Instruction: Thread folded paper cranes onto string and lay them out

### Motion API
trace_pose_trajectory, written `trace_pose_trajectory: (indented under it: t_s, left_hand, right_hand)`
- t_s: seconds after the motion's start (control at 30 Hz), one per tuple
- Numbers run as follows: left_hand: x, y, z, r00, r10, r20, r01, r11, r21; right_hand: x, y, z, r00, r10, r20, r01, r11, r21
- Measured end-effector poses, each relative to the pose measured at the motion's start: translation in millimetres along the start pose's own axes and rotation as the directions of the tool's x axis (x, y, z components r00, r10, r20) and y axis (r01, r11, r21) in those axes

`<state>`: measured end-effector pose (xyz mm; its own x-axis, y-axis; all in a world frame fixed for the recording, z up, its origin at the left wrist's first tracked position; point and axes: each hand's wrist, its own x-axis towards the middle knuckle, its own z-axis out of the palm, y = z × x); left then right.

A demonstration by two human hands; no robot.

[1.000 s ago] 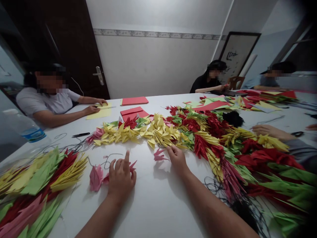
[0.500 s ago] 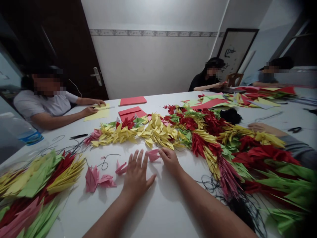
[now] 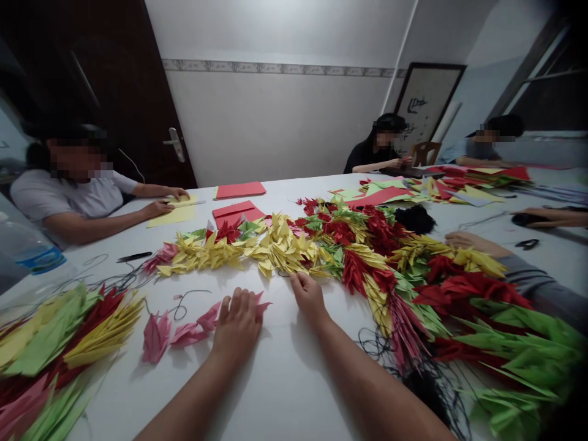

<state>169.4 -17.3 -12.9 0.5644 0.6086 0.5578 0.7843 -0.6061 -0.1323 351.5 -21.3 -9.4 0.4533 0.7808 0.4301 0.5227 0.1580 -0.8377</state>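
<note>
My left hand is above the table with its fingers bent together over a pink paper crane, whose points stick out past the fingers; my thumb is hidden. Left of it lie more pink folded cranes in a row, with a loop of black string behind them. My right hand is closed in a pinch near the yellow folded pieces. A bit of dark string shows at its fingertips; the rest of the string is hard to make out.
Heaps of yellow folded paper and red and green strands curve across the table. Another bundle lies at left. Red paper stacks, a black pen-like tool and a bottle stand around. Co-workers sit at the far side.
The pink crane that was by my right hand is now farther left, under my left hand. My left fingers, spread before, have drawn together. The view has shifted slightly.
</note>
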Motion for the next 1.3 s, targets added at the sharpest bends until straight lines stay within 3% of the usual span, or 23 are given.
trace_pose_trajectory:
  t_s: [0.17,0.33,0.5,0.6,0.67,0.73,0.83,0.93,1.0,1.07,1.1,1.17,1.27,1.3]
  left_hand:
    - [-20,-26,-5.4,0.996,-0.091,-0.018,0.092,0.992,0.088]
    - [-21,-29,-10.9,0.988,-0.154,0.002,0.152,0.978,0.144]
    - [-18,-32,-49.2,0.989,-0.121,-0.081,0.125,0.991,0.052]
    - [-27,-56,-73.6,0.979,-0.097,-0.18,0.099,0.995,0.005]
    - [-40,-81,-76.4,0.946,-0.237,-0.223,0.23,0.972,-0.058]
    - [-54,-105,-67.1,0.89,-0.402,-0.216,0.38,0.915,-0.137]
    - [-72,-125,-43.1,0.84,-0.537,-0.083,0.519,0.838,-0.169]
    - [-77,-124,-27.0,0.841,-0.539,-0.042,0.527,0.834,-0.164]
    - [-75,-120,-25.4,0.855,-0.518,-0.036,0.511,0.851,-0.125]
    - [-72,-117,-29.5,0.871,-0.49,-0.04,0.487,0.87,-0.073]
    - [-71,-117,-32.6,0.875,-0.482,-0.039,0.48,0.876,-0.051]
    - [-71,-119,-38.8,0.871,-0.491,-0.017,0.49,0.871,-0.03]
    - [-72,-123,-44.3,0.843,-0.535,0.061,0.538,0.841,-0.06]
    - [-72,-125,-44.7,0.833,-0.545,0.097,0.552,0.83,-0.082]
  right_hand:
    - [0,1,2,1.0,-0.002,0.004,0.002,0.998,-0.06]
    - [-1,2,-1,0.999,0.032,-0.033,-0.036,0.993,-0.111]
    - [-4,6,-3,0.998,0.031,-0.055,-0.042,0.977,-0.211]
    - [-3,7,-2,0.978,-0.14,-0.156,0.097,0.963,-0.252]
    - [-3,6,-1,0.928,-0.301,-0.22,0.235,0.931,-0.281]
    - [-4,-1,-1,0.877,-0.432,-0.211,0.361,0.881,-0.304]
    - [-16,-20,0,0.819,-0.561,-0.118,0.513,0.809,-0.287]
    - [-41,-50,12,0.785,-0.62,0.014,0.612,0.771,-0.173]
    - [-60,-72,28,0.74,-0.648,0.181,0.665,0.745,-0.05]
    - [-74,-91,51,0.609,-0.66,0.44,0.717,0.695,0.049]
    - [-77,-100,63,0.583,-0.63,0.514,0.707,0.704,0.061]
    - [-79,-113,85,0.597,-0.583,0.552,0.662,0.746,0.073]
    - [-76,-119,107,0.73,-0.462,0.504,0.522,0.853,0.025]
    - [-76,-117,111,0.748,-0.444,0.494,0.495,0.868,0.03]
